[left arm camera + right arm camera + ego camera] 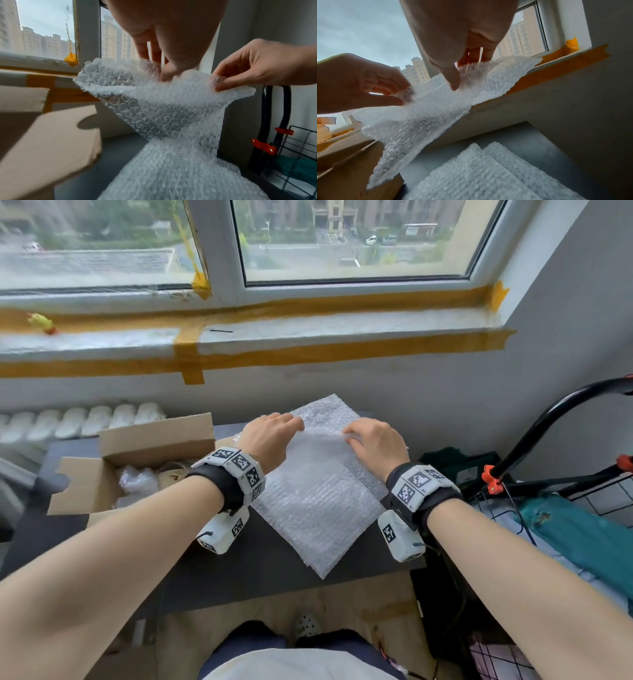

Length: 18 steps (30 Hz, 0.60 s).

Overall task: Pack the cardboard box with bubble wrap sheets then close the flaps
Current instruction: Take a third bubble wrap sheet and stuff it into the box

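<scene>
While both of my wrists hang over the dark table (260,556), my left hand (265,436) and my right hand (376,443) share one bubble wrap sheet (322,436). My left thumb and fingertips (165,75) pinch its upper edge, and my right thumb and forefinger (453,81) pinch the same edge a little toward three o'clock. Both grips are nearly closed, with only the thin plastic between the pads. In the wrist views the sheet's top edge is lifted clear and it hangs crumpled down from my fingers.

Beneath it, the stack of bubble wrap sheets (318,525) lies flat on the table, turned like a diamond with one corner pointing at six o'clock toward my body. I cannot tell whether the sheet's lower end is touching the stack.

At nine o'clock from my left hand sits the cardboard box (85,491), flaps open, its back flap (157,436) standing up. Crumpled bubble wrap (137,482) already lies inside. The box's near right flap (49,146) shows blurred just beside my left wrist.

At twelve o'clock runs a windowsill (308,326) edged with yellow tape (188,357). At three o'clock stands a black metal frame (548,433) with orange clips (491,482).
</scene>
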### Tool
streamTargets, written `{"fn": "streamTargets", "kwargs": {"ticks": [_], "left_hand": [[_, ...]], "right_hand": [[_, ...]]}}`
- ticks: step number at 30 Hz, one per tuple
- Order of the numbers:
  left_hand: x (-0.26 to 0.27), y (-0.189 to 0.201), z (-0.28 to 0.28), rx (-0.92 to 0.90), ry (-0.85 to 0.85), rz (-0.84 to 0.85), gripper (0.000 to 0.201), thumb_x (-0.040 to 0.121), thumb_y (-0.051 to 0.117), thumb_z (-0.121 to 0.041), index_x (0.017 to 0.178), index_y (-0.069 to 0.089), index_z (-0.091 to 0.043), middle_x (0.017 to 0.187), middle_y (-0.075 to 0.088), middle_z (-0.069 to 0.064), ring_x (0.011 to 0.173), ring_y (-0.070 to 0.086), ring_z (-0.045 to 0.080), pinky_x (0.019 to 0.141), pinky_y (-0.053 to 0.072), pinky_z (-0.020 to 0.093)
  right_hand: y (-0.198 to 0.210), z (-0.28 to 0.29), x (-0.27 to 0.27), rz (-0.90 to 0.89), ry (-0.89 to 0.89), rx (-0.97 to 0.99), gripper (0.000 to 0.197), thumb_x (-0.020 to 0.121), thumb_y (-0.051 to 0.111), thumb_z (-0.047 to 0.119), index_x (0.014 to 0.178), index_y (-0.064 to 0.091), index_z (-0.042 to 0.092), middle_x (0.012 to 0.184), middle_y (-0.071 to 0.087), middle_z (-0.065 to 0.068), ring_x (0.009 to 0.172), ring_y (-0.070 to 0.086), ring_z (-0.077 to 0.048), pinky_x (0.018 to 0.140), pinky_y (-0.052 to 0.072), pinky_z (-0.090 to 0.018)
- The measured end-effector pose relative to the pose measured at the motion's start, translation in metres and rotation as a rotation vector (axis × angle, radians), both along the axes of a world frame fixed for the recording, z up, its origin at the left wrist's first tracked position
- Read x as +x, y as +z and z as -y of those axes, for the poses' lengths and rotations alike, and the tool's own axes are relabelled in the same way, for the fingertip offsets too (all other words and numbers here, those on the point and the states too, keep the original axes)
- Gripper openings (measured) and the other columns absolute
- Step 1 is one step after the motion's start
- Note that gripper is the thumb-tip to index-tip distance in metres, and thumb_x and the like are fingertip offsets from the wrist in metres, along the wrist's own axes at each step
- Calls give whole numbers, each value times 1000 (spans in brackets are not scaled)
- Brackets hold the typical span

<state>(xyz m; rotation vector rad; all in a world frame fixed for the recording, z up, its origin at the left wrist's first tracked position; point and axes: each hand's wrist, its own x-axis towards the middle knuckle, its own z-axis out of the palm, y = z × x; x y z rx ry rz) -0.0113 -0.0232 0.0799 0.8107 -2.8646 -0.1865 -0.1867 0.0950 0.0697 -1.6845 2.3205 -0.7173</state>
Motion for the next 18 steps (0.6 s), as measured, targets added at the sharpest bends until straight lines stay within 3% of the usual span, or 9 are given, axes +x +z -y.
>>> {"fn": "streamTargets", "kwargs": {"ticks": [5,15,18], "left_hand": [[32,24,20,-118,8,-123,39,77,50,17,104,64,-8,97,68,10,87,62,31,72,48,37],[154,33,53,-206,70,-101,43,70,54,23,101,65,-4,95,68,13,81,63,32,67,52,40],[193,27,63,-182,80,-92,40,69,54,22,98,65,-4,92,67,14,82,64,33,62,52,40]], "right_hand": [[20,26,27,13,31,-114,15,90,55,12,97,68,9,100,70,-8,95,62,-28,74,52,-37],[30,85,128,-5,236,-113,15,88,55,8,96,67,8,100,69,-8,93,63,-27,73,53,-39],[26,98,162,-23,276,-78,17,89,55,7,100,67,8,104,68,-8,96,62,-26,75,52,-35]]}}
